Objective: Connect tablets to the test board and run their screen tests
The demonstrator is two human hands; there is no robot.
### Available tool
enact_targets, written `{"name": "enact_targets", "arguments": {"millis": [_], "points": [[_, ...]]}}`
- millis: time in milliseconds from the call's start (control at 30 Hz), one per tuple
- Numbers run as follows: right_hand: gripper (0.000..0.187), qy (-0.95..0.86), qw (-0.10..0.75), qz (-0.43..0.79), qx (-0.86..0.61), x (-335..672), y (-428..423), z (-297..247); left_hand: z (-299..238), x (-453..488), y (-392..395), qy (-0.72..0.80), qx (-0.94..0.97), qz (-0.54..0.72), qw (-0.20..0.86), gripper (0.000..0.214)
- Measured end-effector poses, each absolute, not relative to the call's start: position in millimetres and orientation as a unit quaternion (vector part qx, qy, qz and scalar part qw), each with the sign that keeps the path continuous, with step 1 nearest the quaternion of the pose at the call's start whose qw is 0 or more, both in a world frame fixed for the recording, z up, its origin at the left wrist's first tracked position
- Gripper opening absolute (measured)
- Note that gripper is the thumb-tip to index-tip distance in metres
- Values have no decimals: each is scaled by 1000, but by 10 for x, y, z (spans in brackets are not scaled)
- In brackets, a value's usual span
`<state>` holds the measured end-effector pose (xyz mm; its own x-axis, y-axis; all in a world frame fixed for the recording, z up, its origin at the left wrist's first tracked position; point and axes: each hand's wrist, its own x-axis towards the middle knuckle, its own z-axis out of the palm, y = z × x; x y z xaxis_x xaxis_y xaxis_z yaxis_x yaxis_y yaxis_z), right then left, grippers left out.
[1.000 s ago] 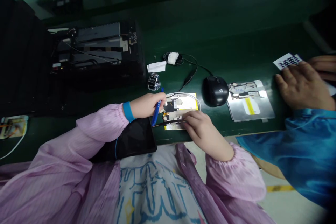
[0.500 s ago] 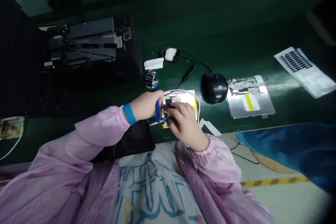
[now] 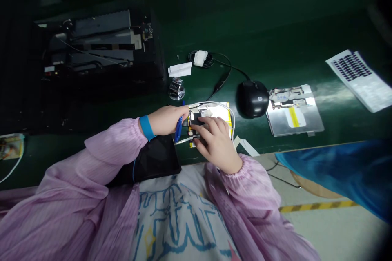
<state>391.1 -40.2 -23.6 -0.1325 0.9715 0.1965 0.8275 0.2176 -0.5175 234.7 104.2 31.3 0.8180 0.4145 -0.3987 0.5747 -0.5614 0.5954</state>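
My left hand [image 3: 170, 119], with a blue band at the wrist, is closed around a slim blue hand tool [image 3: 178, 129]; its exact kind I cannot make out. The tool tilts at the left edge of an opened flat device [image 3: 221, 111], silvery with yellow edges and a dark circuit board. Resting on this device, my right hand [image 3: 216, 140] has its fingers spread, fingertips on or just over the board. A white cable [image 3: 233, 124] loops around the device's top and right side. Below my left hand lies a black tray-like panel [image 3: 161, 157].
A silver tally counter [image 3: 177, 89], folded paper [image 3: 180, 69] and a coiled black cable [image 3: 200, 59] lie beyond my hands. To the right are a black mouse [image 3: 252, 98], a metal plate assembly [image 3: 295, 114] and a label sheet [image 3: 358, 79]. Stacked black device panels [image 3: 101, 45] stand left.
My left hand has drawn slightly left, and the blue tool has gone from nearly upright to tilted. My right hand stays on the device. The whole view has shifted a little.
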Motion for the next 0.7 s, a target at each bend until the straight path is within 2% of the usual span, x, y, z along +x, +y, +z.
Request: {"name": "enact_targets", "arguments": {"millis": [700], "points": [[34, -742, 253, 133, -606, 3910, -403, -257, 281, 2353, 1045, 285, 878, -106, 369, 13]]}}
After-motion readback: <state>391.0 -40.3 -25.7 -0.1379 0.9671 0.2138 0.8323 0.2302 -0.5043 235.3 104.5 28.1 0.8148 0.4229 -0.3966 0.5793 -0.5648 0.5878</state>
